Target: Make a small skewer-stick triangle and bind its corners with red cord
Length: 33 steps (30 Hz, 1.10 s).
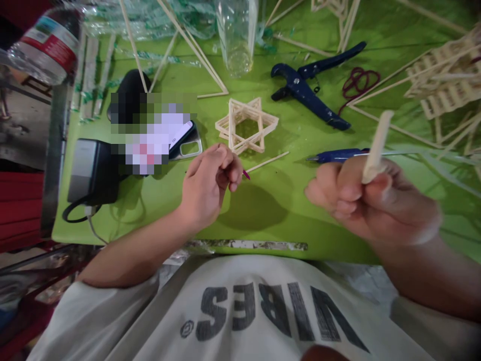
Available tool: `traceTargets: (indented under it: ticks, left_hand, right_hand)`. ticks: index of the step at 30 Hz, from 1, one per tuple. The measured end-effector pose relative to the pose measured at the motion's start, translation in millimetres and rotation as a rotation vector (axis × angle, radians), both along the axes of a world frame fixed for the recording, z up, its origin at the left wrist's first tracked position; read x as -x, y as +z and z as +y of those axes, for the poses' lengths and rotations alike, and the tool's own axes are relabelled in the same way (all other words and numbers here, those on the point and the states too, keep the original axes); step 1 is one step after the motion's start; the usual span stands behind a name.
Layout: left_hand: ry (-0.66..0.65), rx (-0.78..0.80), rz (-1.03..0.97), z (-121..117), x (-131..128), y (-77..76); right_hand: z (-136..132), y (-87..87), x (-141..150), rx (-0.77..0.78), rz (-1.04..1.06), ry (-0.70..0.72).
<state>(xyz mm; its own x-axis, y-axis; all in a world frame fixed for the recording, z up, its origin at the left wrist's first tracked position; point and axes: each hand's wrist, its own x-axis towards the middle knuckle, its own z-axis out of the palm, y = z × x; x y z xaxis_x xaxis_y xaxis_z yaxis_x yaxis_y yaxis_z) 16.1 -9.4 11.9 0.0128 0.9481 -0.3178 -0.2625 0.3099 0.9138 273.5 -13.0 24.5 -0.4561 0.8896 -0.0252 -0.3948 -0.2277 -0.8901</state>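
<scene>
My right hand (379, 200) is closed around a short, thick, pale wooden stick (379, 143), which points up out of the fist. My left hand (210, 185) hovers over the table with its fingers curled together; what they hold, if anything, is hidden. By its fingertips are a small magenta tip (246, 174) and a thin wooden stick (268, 161). Just beyond the left hand stands a six-pointed star (247, 125) built of layered thin sticks. A blue pen (338, 155) lies beside the right hand. Farther back rest dark blue cutting pliers (306, 87), their jaws apart.
On the left are a black charger (92, 170) with a cable, a partly blurred phone (182, 138) and a large bottle (48, 42). A clear cup (237, 40) stands at the back. Dark red cord (358, 82) and stick frames (443, 75) occupy the right of the green table (255, 210).
</scene>
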Motion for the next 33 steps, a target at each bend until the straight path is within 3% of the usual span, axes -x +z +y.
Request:
traceTargets:
  ticks: [10,12,14,17,20,22,27,33]
  left_hand:
    - [0.054,0.004,-0.045,2.3,0.5,0.3]
    - [-0.017,0.005,-0.028,1.8,2.6,-1.9]
    - [-0.188,-0.02,0.036,-0.4,5.1,-5.2]
    - [-0.443,-0.175,0.19,-5.9,8.3,-10.5]
    - [-0.572,-0.368,0.272,-10.0,11.2,-14.9]
    - [-0.636,-0.452,0.198,-10.4,13.6,-18.0]
    - [-0.652,-0.449,-0.085,-8.2,17.8,-24.1]
    - [-0.54,-0.275,-0.039,-11.5,13.4,-18.3]
  right_hand:
    - [7.2,14.8,-23.4,0.076,-0.082,-0.247]
    - [8.4,14.7,-24.4,0.022,-0.117,-0.288]
    - [5.9,11.4,-20.2,-0.019,-0.13,-0.307]
    - [-4.2,1.8,-10.3,-0.052,-0.11,-0.265]
    - [-13.9,-7.2,-4.9,-0.092,-0.205,-0.175]
    - [-15.9,-9.4,-3.9,-0.157,-0.362,-0.108]
    - [-10.3,-7.6,0.0,-0.32,-0.545,0.017]
    - [-9.2,-15.5,3.6,-0.386,-0.629,0.048]
